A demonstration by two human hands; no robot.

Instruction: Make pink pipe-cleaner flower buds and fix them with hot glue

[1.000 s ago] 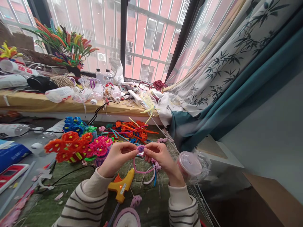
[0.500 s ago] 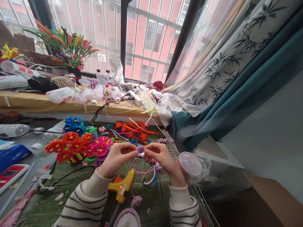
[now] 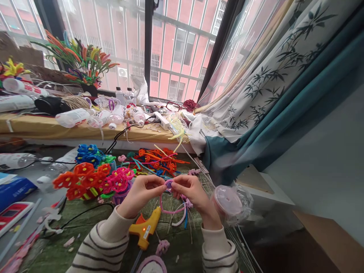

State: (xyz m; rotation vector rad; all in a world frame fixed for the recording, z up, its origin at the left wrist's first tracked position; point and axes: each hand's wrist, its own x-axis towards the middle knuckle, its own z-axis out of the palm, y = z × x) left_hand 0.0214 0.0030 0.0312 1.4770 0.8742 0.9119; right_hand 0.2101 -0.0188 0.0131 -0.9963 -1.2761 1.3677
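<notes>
Between my two hands is a small purple coil of pipe cleaner [image 3: 168, 185], with a pink length of pipe cleaner [image 3: 161, 203] looping down below it. My left hand [image 3: 145, 192] pinches the coil's left side between thumb and forefinger. On the opposite side my right hand [image 3: 191, 189] grips it the same way, so the fingertips cover part of it. Below my hands lies a yellow hot glue gun [image 3: 146, 227] with its orange light lit. A pale, curved pipe cleaner [image 3: 179, 220] and a pink knotted piece [image 3: 162, 247] rest on the table.
Pipe-cleaner flowers in orange [image 3: 82, 178], blue [image 3: 89, 154] and pink [image 3: 119, 180] stand left. Behind my hands lies an orange pile of pipe cleaners [image 3: 162, 161]. A plastic-wrapped spool [image 3: 227, 200] sits right. Bottles [image 3: 74, 116] crowd the windowsill.
Both hands have shifted very slightly, and my right fingers now cover more of the purple coil. The view has tilted a little. The glue gun and flowers stay where they were.
</notes>
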